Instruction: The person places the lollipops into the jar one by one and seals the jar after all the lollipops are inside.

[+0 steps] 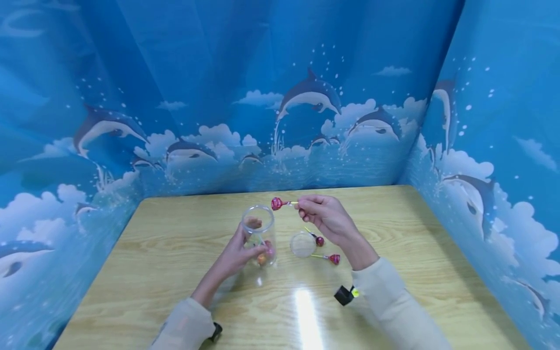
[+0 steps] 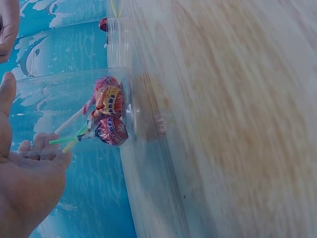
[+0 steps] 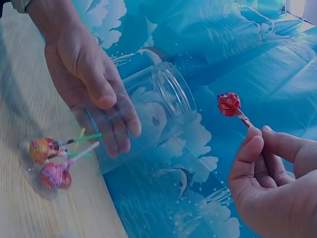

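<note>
A clear jar (image 1: 272, 224) without a lid stands upright on the table, with several wrapped lollipops at its bottom, among them an orange one (image 3: 42, 150) and a pink one (image 3: 55, 174). My left hand (image 1: 238, 250) grips the jar around its side, thumb in front and fingers behind. Beside the rim, a little above it and to the right, a red lollipop (image 1: 276, 203) hangs sideways, head toward the jar. My right hand (image 1: 328, 216) pinches this lollipop by the end of its stick between thumb and fingertips.
Right of the jar lies a clear round lid (image 1: 303, 244). Two more lollipops lie by it: a dark red one (image 1: 320, 241) and a red one (image 1: 334, 259). Blue dolphin-print curtains (image 1: 210, 97) border the wooden table (image 1: 166, 243) at the back and sides.
</note>
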Tool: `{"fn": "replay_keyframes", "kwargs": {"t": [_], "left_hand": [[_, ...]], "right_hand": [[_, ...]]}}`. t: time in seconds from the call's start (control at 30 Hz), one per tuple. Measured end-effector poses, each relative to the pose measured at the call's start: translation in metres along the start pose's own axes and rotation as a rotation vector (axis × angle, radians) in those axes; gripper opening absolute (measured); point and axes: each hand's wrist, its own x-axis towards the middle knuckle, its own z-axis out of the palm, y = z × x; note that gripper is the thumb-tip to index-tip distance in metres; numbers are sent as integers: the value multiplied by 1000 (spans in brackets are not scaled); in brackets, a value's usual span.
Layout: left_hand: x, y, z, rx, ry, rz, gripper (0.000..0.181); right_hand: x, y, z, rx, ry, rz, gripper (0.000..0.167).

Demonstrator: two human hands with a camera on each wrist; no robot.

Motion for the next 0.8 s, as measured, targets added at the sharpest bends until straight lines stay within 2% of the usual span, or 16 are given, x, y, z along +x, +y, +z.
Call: {"fn": "replay_keyframes", "kwargs": {"t": [0.23,0.8], "left_hand": [[0,1,-1,-12,11,26,74],[1,-2,-1,-23,-17,44,75]], "right_hand": [[7,2,12,-24,-28,5,13],[18,8,33,-50,-42,31,15]]}}
